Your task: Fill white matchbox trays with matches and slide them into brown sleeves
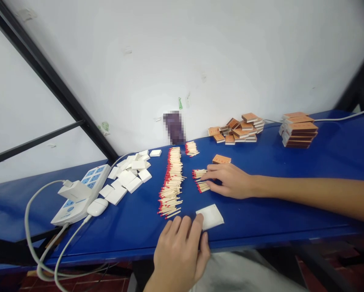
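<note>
My left hand (180, 247) is at the table's front edge, its index finger and thumb closed at the left edge of a white matchbox tray (214, 217). Farther in, my right hand (229, 180) has its fingers bent over the stick ends of a small group of red-tipped matches (201, 185). Just behind that hand lies an orange matchbox sleeve (221, 159). A long row of matches (173, 178) runs front to back left of it, heads mostly to the left. Behind, another small bunch of matches (191, 149) lies apart.
White trays (128, 176) are heaped at the left, beside a white power strip (84, 194) with plugs and cables. Orange matchboxes (241, 130) lie piled along the wall, and a neat stack of matchboxes (299, 130) stands farther right. A blurred purple patch (175, 127) is at the wall.
</note>
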A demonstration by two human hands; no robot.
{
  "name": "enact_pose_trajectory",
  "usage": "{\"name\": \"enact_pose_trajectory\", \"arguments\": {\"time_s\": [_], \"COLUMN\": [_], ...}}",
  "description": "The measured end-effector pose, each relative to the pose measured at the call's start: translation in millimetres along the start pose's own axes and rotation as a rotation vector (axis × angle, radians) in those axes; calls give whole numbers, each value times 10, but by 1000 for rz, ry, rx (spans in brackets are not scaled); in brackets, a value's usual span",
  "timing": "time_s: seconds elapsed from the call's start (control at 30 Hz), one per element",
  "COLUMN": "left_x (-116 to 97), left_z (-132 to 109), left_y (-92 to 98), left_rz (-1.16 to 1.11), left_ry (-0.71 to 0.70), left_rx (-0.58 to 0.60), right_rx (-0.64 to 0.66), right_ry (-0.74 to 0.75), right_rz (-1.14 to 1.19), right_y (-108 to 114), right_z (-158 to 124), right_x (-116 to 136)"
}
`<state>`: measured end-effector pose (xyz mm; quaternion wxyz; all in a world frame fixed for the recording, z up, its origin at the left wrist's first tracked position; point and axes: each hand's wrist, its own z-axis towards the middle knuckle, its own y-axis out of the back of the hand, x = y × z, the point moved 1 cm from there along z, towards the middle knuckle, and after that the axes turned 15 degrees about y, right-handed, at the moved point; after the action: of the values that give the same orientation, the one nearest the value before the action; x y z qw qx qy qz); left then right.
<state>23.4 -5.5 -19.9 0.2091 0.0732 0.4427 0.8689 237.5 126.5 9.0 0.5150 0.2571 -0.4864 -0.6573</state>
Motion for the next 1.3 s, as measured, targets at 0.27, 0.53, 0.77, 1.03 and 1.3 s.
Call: {"name": "enact_pose_trajectory", "arguments": {"time_s": [0.27, 0.53, 0.77, 1.03, 1.3], "left_x": [-6, -4, -17, 3, -3], "left_z": [-7, -18, -16, -6, -3], "left_y": [3, -2, 6, 2, 3], "left_rz": [-7, -6, -11, -7, 0], "left_ry": [-3, 4, 0, -2, -3], "left_rx": [4, -6, 9, -4, 3], "right_rx": [-12, -76, -37, 0, 1], "right_ry": [35, 202, 328, 316, 298], "right_rz": [18, 92, 146, 164, 166], "right_y": [-5, 8, 32, 17, 13], "right_z": [-8, -26, -23, -19, -13], "right_x": [-7, -16, -13, -26, -24]}}
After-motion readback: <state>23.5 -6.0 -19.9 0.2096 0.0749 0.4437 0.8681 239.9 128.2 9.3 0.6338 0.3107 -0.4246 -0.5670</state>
